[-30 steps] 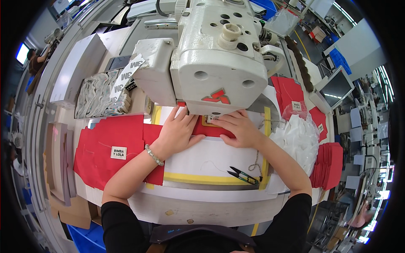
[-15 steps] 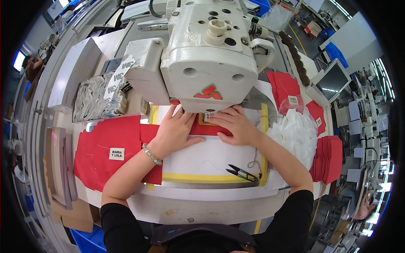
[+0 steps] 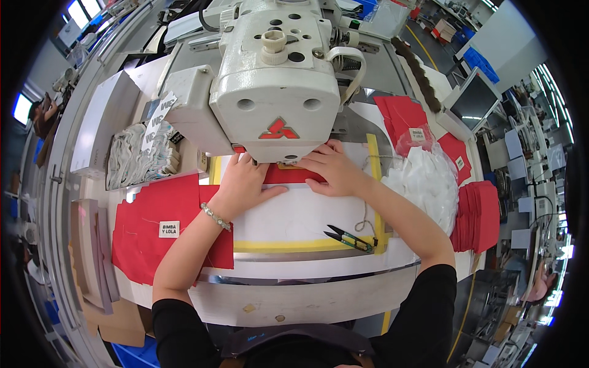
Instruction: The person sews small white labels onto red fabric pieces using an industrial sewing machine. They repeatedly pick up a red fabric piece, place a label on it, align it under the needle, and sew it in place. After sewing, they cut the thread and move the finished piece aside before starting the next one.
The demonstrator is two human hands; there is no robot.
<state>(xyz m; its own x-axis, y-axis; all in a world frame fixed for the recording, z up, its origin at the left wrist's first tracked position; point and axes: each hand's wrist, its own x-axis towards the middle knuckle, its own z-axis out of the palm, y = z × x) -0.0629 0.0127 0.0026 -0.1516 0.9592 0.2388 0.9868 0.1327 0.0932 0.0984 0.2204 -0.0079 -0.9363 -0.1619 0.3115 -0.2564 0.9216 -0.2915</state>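
A strip of red fabric (image 3: 288, 175) lies on the white work plate (image 3: 288, 214) beneath the head of a white sewing machine (image 3: 270, 92). My left hand (image 3: 244, 189) presses flat at the fabric's left end, thumb stretched out and fingertips partly hidden at the machine head. On the right end rests my right hand (image 3: 334, 172), fingers spread and pointing toward the machine. Between the hands, a sliver of a gold-coloured frame (image 3: 288, 165) shows at the fabric's far edge; the needle area is hidden by the machine head.
Red fabric pieces (image 3: 147, 208) with a white label lie left, by a box of white labels (image 3: 141, 153). Black thread snips (image 3: 350, 238) rest on the plate's near right. Beyond are crumpled white material (image 3: 423, 184), a red stack (image 3: 478, 216) and a monitor (image 3: 472, 101).
The view has shifted, so the machine sits further left and higher. The gold frame and its label, plainer before, are mostly hidden under the machine head. Both hands stay on the fabric.
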